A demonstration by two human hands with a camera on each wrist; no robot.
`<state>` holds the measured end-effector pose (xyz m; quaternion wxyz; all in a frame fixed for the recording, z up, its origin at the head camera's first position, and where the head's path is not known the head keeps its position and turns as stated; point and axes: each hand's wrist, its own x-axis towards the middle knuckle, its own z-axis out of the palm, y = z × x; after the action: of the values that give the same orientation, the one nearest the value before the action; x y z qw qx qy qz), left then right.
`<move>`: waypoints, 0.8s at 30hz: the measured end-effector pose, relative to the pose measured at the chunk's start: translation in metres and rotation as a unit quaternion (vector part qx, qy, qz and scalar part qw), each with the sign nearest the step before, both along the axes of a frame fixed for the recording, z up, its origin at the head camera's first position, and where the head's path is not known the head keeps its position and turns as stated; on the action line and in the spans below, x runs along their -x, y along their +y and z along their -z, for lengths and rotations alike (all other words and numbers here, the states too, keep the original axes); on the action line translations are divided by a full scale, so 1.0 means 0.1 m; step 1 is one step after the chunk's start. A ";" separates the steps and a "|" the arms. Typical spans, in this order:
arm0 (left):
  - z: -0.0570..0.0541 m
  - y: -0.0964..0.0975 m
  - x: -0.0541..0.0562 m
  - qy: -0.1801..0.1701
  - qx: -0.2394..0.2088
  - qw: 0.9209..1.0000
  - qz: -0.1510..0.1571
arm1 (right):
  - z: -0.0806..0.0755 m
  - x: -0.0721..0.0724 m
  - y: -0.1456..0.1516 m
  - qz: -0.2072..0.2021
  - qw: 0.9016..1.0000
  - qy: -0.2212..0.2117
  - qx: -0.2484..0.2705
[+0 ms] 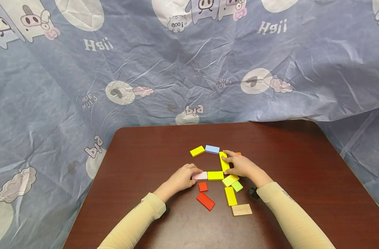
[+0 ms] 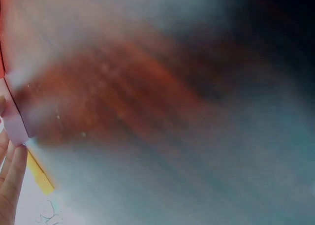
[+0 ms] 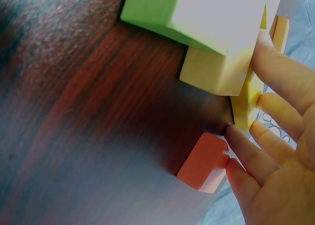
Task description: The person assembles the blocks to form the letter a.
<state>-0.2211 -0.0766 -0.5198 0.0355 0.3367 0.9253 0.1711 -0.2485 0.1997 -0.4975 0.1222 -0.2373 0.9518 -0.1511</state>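
At the left end of a short row, my left hand (image 1: 183,177) pinches a pink block (image 1: 201,176) between thumb and fingers. That pink block (image 2: 15,114) also shows at the left edge of the left wrist view, fingertips against it. A yellow block (image 1: 215,176) lies end to end with it. My right hand (image 1: 241,165) holds another yellow block (image 1: 223,159), which runs away from the row's right end, with the thumb near its close end and fingertips along it. Behind that hand sits an orange block (image 1: 238,154), mostly covered; in the right wrist view the little finger touches it.
Beyond the row lie a blue block (image 1: 212,149) and a yellow block (image 1: 197,151). Closer in are two red blocks (image 1: 205,201), a pale yellow block (image 1: 230,180), a green block (image 1: 237,186), another yellow block (image 1: 230,196) and a plain wooden block (image 1: 242,209) on the brown table (image 1: 139,148).
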 end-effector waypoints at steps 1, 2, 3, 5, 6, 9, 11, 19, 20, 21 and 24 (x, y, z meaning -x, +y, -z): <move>0.00 0.00 0.00 0.002 0.000 1.000 0.002 | 0.00 0.00 0.00 0.000 1.000 0.000 -0.001; 0.00 0.01 0.01 0.001 0.001 1.000 0.003 | 0.00 0.00 0.00 -0.001 1.000 0.002 -0.002; 0.00 0.01 0.01 0.002 0.001 1.000 0.004 | 0.00 0.00 0.00 0.000 1.000 0.001 -0.002; 0.00 0.02 0.01 0.002 0.003 1.000 0.006 | 0.01 0.01 0.00 -0.001 1.000 0.003 -0.004; 0.00 0.02 0.01 0.002 0.002 1.000 0.007 | 0.01 0.01 0.00 -0.003 1.000 0.005 -0.006; -0.01 0.02 0.01 0.006 0.002 1.000 0.008 | 0.01 0.01 0.00 -0.004 1.000 0.007 -0.006; -0.01 0.02 0.00 0.018 0.004 1.000 0.008 | 0.01 0.01 0.00 -0.005 1.000 0.007 -0.005; 0.01 0.02 -0.03 0.083 0.045 0.996 0.002 | -0.01 0.00 0.00 -0.003 1.000 0.008 -0.006; 0.02 0.02 -0.04 0.088 0.051 0.995 0.002 | -0.01 0.01 0.00 -0.003 1.000 0.008 -0.006; 0.02 0.02 -0.04 0.092 0.054 0.994 0.001 | -0.01 0.01 0.00 -0.002 1.000 0.007 -0.006; 0.02 0.02 -0.04 0.101 0.055 0.993 0.000 | -0.01 0.01 -0.01 -0.001 1.000 0.005 -0.007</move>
<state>-0.2169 -0.0747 -0.5221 -0.0398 0.3499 0.9321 0.0853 -0.2493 0.1991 -0.4964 0.1189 -0.2386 0.9531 -0.1434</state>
